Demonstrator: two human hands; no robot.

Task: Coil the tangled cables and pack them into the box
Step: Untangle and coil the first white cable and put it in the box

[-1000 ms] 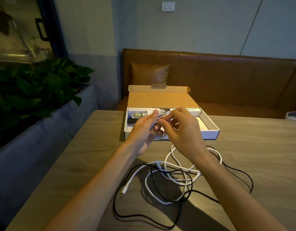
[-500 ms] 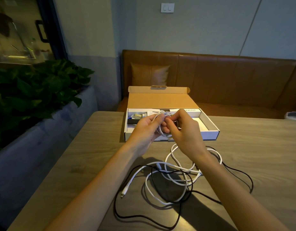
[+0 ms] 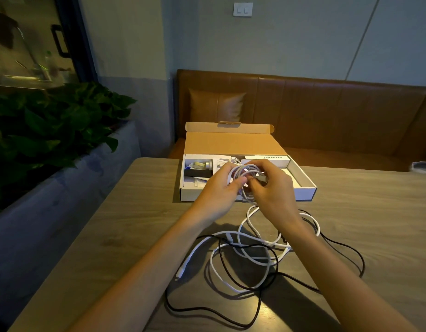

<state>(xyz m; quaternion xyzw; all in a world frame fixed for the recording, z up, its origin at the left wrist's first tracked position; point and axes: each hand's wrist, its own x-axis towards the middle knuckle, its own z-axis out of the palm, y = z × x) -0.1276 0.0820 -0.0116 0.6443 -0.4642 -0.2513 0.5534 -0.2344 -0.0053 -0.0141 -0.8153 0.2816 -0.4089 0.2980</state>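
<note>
Head view: both hands are close together, just over the near side of the box (image 3: 305, 194). The left hand (image 3: 219, 188) holds the white coil (image 3: 243, 170) with its fingers curled round it. The right hand (image 3: 274, 190) pinches the same coil from the other side.

A moment ago the coil was smaller and lower. Now it looks fatter and sits a bit higher. I think one cable is nearly wound up and could go in the box soon. A white strand still hangs from the hands down to the table. More loose white cable (image 3: 192, 256) and a black cable (image 3: 361, 262) lie in a messy heap near the person, not wound yet.

The table (image 3: 135, 224) is pale wood. The box lid is open, and small things lie inside on the left. Behind the table is a brown bench (image 3: 327, 111) with a cushion (image 3: 216, 105). Green plants (image 3: 51, 130) stand at the left, and a light switch (image 3: 242, 9) is on the wall.
</note>
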